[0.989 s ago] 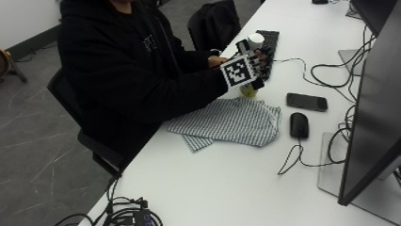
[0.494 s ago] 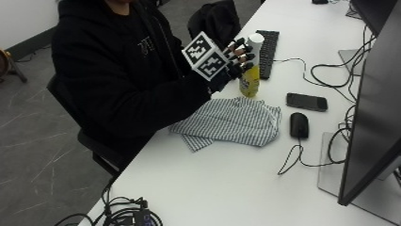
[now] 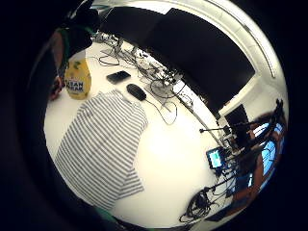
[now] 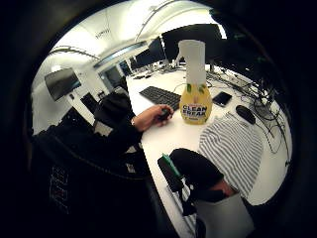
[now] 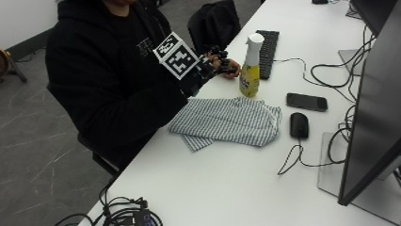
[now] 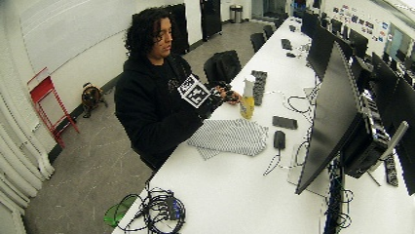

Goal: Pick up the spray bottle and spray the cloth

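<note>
Long white desk [image 6: 220, 195] with a row of dark monitors [image 6: 324, 107] — grey floor [image 6: 84, 165], white wall [image 6: 71, 34], red folding stool [image 6: 48, 100] leaning there, black chair [image 6: 220, 66].

Long white table [image 5: 219, 188] with a striped cloth [image 5: 228, 121], yellow spray bottle [image 5: 251, 70], keyboard [image 5: 268, 52], phone [image 5: 307, 101], mouse [image 5: 300, 125] and some cables [image 5: 125, 214] on it.

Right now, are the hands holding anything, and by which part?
Nothing with the gloved right hand; it is beside the spray bottle, apart from it. The bare hand grips something small and dark.
</note>
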Tool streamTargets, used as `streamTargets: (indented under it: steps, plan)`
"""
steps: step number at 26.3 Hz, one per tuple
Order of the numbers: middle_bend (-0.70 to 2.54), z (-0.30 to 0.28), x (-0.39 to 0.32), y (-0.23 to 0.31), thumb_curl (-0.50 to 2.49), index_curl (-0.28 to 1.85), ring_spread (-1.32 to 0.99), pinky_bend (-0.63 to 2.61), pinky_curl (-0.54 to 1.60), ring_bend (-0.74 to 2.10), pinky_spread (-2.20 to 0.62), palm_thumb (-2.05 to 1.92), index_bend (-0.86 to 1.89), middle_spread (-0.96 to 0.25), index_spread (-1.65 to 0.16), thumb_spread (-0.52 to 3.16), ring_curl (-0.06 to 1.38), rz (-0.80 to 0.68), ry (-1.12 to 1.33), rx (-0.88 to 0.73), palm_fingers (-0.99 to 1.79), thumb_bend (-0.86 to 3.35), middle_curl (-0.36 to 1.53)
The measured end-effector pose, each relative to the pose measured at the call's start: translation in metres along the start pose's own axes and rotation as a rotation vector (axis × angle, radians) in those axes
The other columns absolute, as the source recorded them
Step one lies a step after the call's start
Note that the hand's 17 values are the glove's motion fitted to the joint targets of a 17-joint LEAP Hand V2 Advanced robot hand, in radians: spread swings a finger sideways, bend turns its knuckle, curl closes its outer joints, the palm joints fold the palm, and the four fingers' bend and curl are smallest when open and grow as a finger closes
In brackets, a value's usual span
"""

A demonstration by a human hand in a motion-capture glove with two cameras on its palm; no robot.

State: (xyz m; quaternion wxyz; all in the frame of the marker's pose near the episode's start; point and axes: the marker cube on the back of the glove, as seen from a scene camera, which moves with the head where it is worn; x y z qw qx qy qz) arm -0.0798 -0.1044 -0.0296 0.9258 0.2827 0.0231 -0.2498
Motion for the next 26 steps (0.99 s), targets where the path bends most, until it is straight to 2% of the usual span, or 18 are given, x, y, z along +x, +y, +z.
streamTargets:
  steps: [8,26]
  plan:
    - [0.24,0.002,0.003,0.037,0.37,0.13,-0.16,0.51,0.36,0.61,0.14,0.43,0.1,-0.14,-0.38,0.97,0.38,0.052,-0.05,-0.261,0.29,-0.05,0.38]
    - [0.22,0.003,0.018,0.06,0.32,0.16,-0.15,0.48,0.34,0.58,0.17,0.39,0.11,-0.12,-0.38,1.02,0.35,0.155,-0.081,-0.295,0.34,-0.03,0.37]
